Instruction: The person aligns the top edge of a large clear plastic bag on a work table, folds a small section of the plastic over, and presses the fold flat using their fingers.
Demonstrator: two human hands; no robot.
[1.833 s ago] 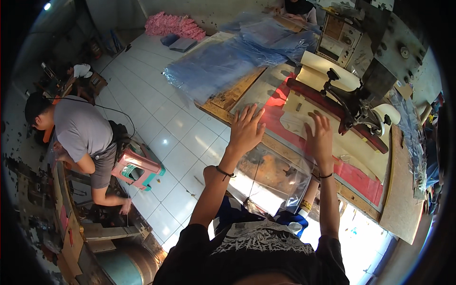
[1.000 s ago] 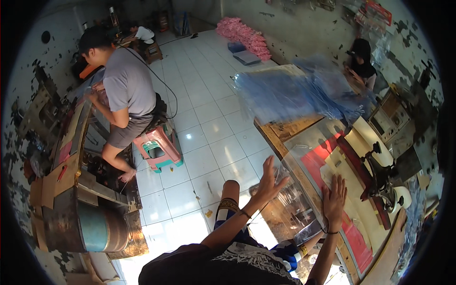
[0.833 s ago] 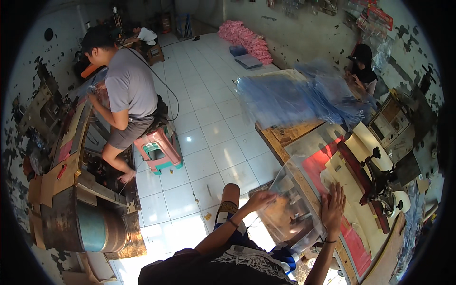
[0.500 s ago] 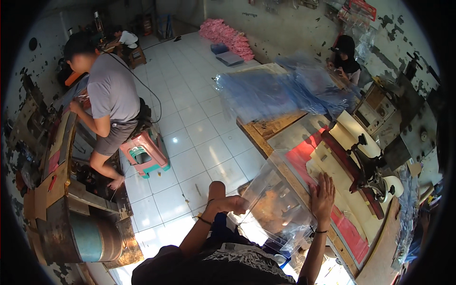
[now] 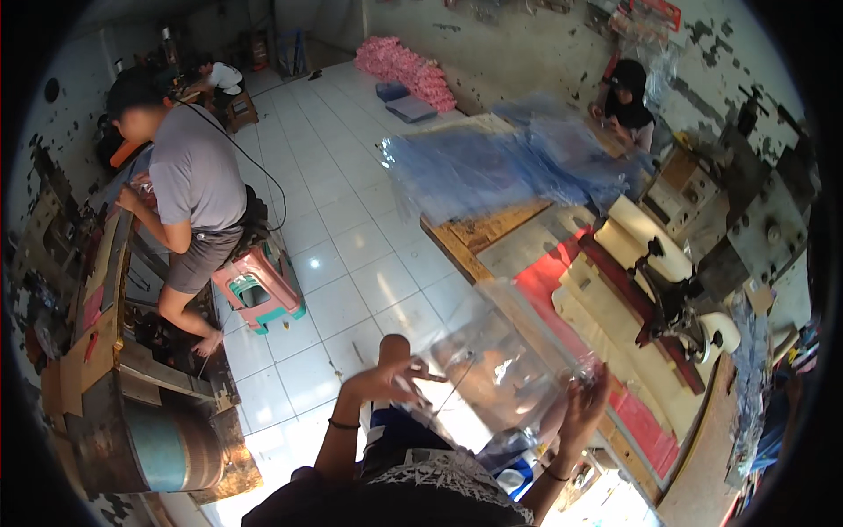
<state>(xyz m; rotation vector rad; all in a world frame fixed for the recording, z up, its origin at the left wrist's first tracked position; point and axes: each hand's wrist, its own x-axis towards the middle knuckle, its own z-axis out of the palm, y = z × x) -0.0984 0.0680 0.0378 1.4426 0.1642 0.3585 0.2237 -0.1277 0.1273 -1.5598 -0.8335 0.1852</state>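
A clear plastic sheet [image 5: 496,351] hangs in front of me, slanting over the near edge of the workbench. Light glints off its creased surface. My right hand [image 5: 584,406] is curled round the sheet's right side, beside the bench edge, and the plastic bunches up at its fingers. To the left, my left hand [image 5: 386,385] has its fingers spread close to the sheet's left edge, with nothing visible gripped in it. On the bench lie a red sheet [image 5: 645,430] and a cream board [image 5: 606,325], under a press-like machine with a black metal frame [image 5: 672,307].
Bluish clear plastic sheets [image 5: 474,171] are piled at the bench's far end, with a person [image 5: 628,105] behind them. Another person [image 5: 198,167] sits on a pink and green stool [image 5: 259,285] at the left bench. Pink bundles [image 5: 404,70] lie by the back wall.
My left hand has loosened from a pinch on the sheet's edge and spread its fingers. My right hand has gone from lying flat at the bench edge to curling round the plastic.
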